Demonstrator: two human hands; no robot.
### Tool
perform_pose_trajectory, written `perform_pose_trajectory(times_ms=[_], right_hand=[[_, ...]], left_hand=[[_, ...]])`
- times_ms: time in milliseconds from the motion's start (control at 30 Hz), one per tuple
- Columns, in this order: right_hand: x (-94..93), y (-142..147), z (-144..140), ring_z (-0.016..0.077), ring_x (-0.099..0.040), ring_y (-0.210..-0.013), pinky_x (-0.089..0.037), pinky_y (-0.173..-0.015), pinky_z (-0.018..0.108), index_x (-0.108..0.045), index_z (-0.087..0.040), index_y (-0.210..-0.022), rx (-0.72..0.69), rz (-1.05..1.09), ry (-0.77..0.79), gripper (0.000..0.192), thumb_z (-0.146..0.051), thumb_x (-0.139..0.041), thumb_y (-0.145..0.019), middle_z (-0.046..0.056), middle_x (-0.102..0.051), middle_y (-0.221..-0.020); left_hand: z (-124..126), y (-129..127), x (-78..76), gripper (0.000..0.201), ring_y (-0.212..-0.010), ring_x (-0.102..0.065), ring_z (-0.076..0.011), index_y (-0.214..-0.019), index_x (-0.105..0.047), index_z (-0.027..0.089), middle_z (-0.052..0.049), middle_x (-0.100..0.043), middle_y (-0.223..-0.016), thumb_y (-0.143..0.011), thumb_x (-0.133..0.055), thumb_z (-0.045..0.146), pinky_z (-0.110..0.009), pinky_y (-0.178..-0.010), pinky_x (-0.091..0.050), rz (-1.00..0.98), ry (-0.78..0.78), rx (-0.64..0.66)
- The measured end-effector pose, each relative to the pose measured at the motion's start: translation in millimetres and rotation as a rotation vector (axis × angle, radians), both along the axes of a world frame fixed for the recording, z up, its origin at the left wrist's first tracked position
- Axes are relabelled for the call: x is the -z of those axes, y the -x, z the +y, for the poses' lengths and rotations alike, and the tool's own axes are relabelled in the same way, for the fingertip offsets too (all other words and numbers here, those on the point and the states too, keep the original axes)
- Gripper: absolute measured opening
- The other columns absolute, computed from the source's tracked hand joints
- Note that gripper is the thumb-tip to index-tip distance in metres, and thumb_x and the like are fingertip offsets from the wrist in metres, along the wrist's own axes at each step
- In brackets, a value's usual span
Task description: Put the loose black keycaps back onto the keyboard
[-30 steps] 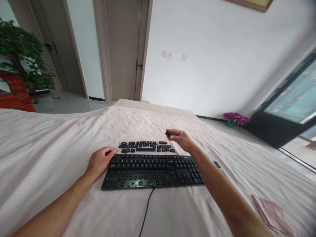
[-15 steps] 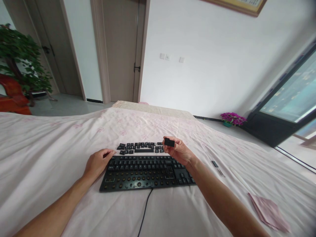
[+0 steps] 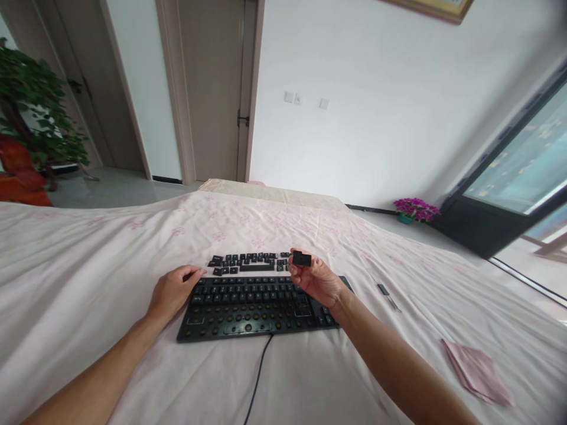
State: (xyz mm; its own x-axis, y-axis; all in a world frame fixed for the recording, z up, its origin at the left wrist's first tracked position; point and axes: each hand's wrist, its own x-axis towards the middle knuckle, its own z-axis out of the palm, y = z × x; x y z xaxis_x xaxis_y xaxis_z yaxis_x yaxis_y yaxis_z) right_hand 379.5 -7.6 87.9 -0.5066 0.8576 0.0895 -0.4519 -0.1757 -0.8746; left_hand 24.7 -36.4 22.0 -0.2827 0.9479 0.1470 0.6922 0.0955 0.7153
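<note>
My right hand [image 3: 316, 280] pinches a large black keycap [image 3: 302, 258] between thumb and fingers, raised over the keyboard's upper right part. The cap has a stepped, L-like outline, like an Enter key. Below lies a black keyboard [image 3: 248, 316] whose upper rows still carry caps, while its lower main rows show bare key stems. At the keyboard's upper left corner my left hand [image 3: 177, 289] rests with curled fingers, closed against the edge. Behind the keyboard sit several loose keycaps [image 3: 234, 260] and a long spacebar [image 3: 257, 267]. My right forearm hides part of the number pad.
A pale patterned sheet [image 3: 133, 254] covers the surface. To the right lie a wire keycap puller [image 3: 384, 290] with a dark handle and a folded pink cloth [image 3: 478, 372]. The keyboard's cable [image 3: 259, 372] runs toward me. Beyond are doors, a wall and potted plants.
The view has shifted slightly. My right hand still holds the keycap and has turned and lowered a little relative to the keyboard. My left hand stays at the keyboard's corner.
</note>
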Motion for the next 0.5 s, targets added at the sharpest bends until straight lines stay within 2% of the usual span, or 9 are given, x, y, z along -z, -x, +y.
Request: perform_pose_trajectory(times_ms=[133,300,400,500], right_hand=[[-0.3,-19.9,-2.9,0.0114,-0.061,-0.075,-0.047,-0.065,0.023,-0.075,-0.024,-0.109,0.083,-0.155,-0.028,0.049,-0.042,-0.088,-0.065,0.004,-0.072,-0.103],[1.2,-51.2,-15.0,0.0159,-0.066,-0.08,-0.049,-0.077,0.03,-0.075,-0.024,-0.111,0.188,-0.418,-0.009,0.044,-0.032,-0.085,-0.068,0.004,-0.076,-0.101],[3.7,-63.7,-22.3,0.017,-0.067,-0.08,-0.049,-0.08,0.032,-0.074,-0.023,-0.113,0.212,-0.47,0.017,0.047,-0.032,-0.085,-0.068,0.004,-0.077,-0.098],[5.1,-69.3,-27.8,0.0149,-0.066,-0.078,-0.049,-0.074,0.028,-0.075,-0.021,-0.111,0.233,-0.464,0.045,0.047,-0.032,-0.087,-0.067,0.005,-0.077,-0.097]], left_hand=[[-1.5,-0.4,-0.9,0.037,-0.095,-0.068,-0.0235,-0.09,-0.075,0.027,0.0,-0.077,-0.101,-0.083,-0.053,0.056,-0.028,-0.08,-0.046,0.005,-0.004,0.0],[-1.7,0.3,1.1,0.037,-0.094,-0.069,-0.0231,-0.091,-0.075,0.027,0.001,-0.077,-0.1,-0.084,-0.052,0.056,-0.027,-0.078,-0.045,0.036,-0.01,0.003],[-2.0,0.3,0.9,0.038,-0.094,-0.069,-0.0225,-0.091,-0.075,0.027,0.001,-0.077,-0.1,-0.084,-0.053,0.057,-0.025,-0.077,-0.045,0.045,-0.019,0.002],[-2.4,0.3,-0.2,0.038,-0.096,-0.069,-0.0218,-0.092,-0.075,0.027,0.001,-0.077,-0.101,-0.084,-0.053,0.056,-0.025,-0.078,-0.045,0.041,-0.016,0.001]])
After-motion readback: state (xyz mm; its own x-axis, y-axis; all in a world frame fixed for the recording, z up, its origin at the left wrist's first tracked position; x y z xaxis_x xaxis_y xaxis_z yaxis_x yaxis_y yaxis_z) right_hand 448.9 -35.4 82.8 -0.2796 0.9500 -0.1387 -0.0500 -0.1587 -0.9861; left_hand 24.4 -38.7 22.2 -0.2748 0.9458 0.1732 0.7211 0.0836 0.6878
